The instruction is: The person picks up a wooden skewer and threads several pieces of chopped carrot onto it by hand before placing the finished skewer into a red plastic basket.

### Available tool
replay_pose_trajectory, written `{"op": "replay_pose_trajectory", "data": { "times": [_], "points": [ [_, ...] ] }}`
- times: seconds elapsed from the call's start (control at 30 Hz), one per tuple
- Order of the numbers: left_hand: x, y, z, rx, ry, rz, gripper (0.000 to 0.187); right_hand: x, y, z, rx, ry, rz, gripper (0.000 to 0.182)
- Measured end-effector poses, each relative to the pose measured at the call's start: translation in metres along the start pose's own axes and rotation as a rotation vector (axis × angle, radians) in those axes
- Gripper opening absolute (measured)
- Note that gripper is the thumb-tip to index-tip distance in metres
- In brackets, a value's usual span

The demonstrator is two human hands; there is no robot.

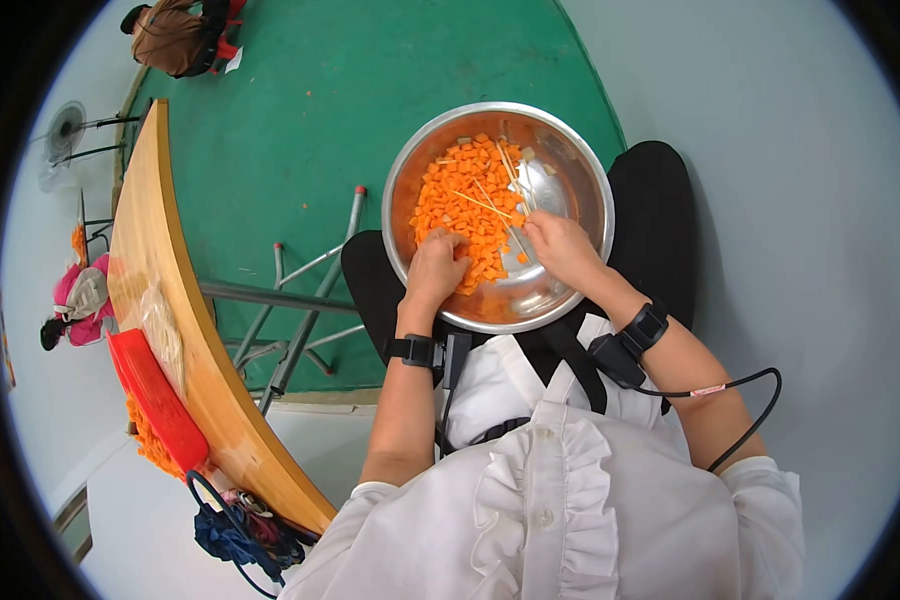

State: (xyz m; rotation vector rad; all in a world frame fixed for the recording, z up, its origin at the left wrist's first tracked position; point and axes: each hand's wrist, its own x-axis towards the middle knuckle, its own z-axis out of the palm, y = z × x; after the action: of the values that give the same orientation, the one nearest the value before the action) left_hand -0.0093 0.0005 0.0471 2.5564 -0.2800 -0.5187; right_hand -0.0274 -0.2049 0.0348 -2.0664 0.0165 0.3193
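Observation:
A large steel bowl (602,215) rests on my lap, holding a heap of orange carrot cubes (460,200) on its left side. Several thin wooden skewers (480,203) lie across the cubes, and a few paler cubes (528,154) sit near the far wall. My left hand (438,265) is in the bowl at the near left, fingers curled over the carrots; what is between them is hidden. With fingertips pinched together, my right hand (562,245) reaches over the right rim and appears to grip a thin skewer beside a carrot cube.
On my left stands a wooden table (195,340) with a bag of skewers (160,335) and a red tray (158,400). Metal folding legs (310,315) stand below it. A person (170,38) sits at the far left, and a wall rises on my right.

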Motion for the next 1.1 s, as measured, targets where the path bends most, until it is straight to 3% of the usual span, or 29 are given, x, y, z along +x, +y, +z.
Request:
{"op": "replay_pose_trajectory", "data": {
  "times": [0.27,0.37,0.5,0.7,1.1],
  "points": [
    [-0.003,0.01,0.003,0.055,-0.01,0.02,0.021,0.001,-0.002,0.0,-0.038,-0.063,0.002,0.022],
    [0.001,-0.001,0.013,-0.094,0.057,-0.056,0.02,0.001,-0.005,-0.002,-0.045,-0.072,0.002,0.022],
    [0.011,-0.008,0.012,-0.709,0.237,-0.427,0.022,-0.001,-0.004,0.0,-0.075,-0.083,-0.073,0.021],
    [0.019,-0.011,0.014,-1.125,0.356,-0.414,0.025,-0.005,-0.015,-0.002,-0.163,-0.071,-0.173,0.019],
    [0.019,-0.012,0.015,-1.213,0.376,-0.393,0.026,-0.007,-0.01,0.0,-0.161,-0.003,-0.244,0.017]
  ]
}}
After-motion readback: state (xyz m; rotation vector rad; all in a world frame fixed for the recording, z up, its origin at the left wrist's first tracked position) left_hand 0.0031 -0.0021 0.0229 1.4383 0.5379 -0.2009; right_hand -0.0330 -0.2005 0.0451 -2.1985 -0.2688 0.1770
